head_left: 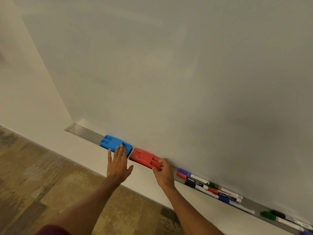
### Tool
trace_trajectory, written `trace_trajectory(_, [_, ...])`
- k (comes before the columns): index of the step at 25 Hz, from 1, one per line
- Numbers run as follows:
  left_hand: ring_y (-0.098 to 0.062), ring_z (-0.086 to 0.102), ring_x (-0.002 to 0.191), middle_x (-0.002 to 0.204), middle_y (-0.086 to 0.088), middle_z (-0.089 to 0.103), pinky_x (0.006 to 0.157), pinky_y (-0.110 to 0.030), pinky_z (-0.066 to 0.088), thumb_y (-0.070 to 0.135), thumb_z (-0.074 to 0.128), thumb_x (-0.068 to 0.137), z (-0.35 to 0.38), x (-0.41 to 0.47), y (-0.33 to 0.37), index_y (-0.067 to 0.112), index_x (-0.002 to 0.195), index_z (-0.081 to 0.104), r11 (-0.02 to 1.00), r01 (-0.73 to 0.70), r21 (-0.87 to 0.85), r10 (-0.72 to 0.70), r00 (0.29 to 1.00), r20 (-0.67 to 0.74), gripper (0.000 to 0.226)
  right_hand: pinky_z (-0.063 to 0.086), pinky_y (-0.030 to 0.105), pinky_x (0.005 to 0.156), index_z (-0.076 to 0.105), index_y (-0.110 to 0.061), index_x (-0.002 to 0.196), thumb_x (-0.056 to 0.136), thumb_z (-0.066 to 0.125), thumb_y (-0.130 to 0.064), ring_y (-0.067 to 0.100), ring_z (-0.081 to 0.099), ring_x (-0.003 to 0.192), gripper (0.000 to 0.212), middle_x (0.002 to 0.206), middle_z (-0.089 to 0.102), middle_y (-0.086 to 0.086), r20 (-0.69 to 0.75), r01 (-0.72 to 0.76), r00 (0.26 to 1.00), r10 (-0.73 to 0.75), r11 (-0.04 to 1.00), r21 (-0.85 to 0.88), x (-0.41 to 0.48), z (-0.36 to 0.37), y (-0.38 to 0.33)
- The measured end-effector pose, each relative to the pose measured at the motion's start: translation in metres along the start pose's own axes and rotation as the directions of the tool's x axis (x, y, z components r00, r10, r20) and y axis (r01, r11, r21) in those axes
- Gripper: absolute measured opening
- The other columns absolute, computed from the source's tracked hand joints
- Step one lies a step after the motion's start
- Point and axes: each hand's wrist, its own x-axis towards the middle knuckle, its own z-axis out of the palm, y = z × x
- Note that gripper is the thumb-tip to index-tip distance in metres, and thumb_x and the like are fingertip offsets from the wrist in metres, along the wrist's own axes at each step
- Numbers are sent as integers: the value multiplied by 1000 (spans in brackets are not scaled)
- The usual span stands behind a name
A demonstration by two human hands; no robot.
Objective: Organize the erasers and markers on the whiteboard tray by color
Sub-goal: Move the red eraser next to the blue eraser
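A blue eraser (113,144) lies on the metal whiteboard tray (84,132) towards its left end. Right beside it sits a red eraser (144,156). My left hand (118,164) is flat with fingers spread, its fingertips touching the blue eraser's near edge. My right hand (164,173) grips the right end of the red eraser. Further right on the tray lies a cluster of markers (210,187) with blue, red, black and green caps. A green marker (269,216) and a black marker (279,214) lie at the far right.
The whiteboard (169,73) fills the upper view, with a cream wall (25,99) to its left and below the tray. A wood-pattern floor (33,184) lies underneath. The tray's left end beyond the blue eraser is bare metal.
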Motion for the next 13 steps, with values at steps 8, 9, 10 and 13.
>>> trace_trajectory(8, [-25, -4, 145, 158, -11, 3, 100, -48, -30, 49, 49, 89, 1, -1, 0, 6, 149, 7, 999, -4, -52, 4, 1000, 5, 85, 55, 31, 87, 49, -20, 106, 82, 67, -19, 19, 61, 103, 30, 113, 60, 6, 41, 24, 999, -25, 1000, 16, 3, 6, -1])
trace_trajectory(9, [-25, -4, 145, 158, -11, 3, 102, -50, -26, 49, 50, 89, 0, 0, -1, 7, 149, 8, 999, -6, -42, 6, 1000, 6, 84, 54, 29, 86, 49, -19, 107, 82, 67, -20, 19, 61, 103, 30, 113, 59, 5, 47, 26, 999, -26, 999, 19, 2, 5, -1])
trace_trajectory(10, [-25, -3, 145, 158, -11, 4, 104, -51, -22, 47, 51, 89, 0, 0, 0, 7, 149, 9, 999, -7, -40, 7, 1000, 3, 83, 53, 27, 85, 48, -19, 108, 83, 66, -20, 19, 60, 103, 31, 113, 58, 5, 56, 26, 998, -26, 1000, 14, 2, 3, -2])
trace_trajectory(13, [-27, 4, 145, 157, -13, 13, 110, -53, -14, 34, 61, 84, 0, -3, 8, 6, 148, 19, 997, -11, -81, 6, 998, -57, 81, 52, 29, 85, 47, -17, 111, 85, 64, -20, 21, 58, 104, 31, 109, 56, 5, 45, 44, 998, -43, 999, -4, -1, -4, 1])
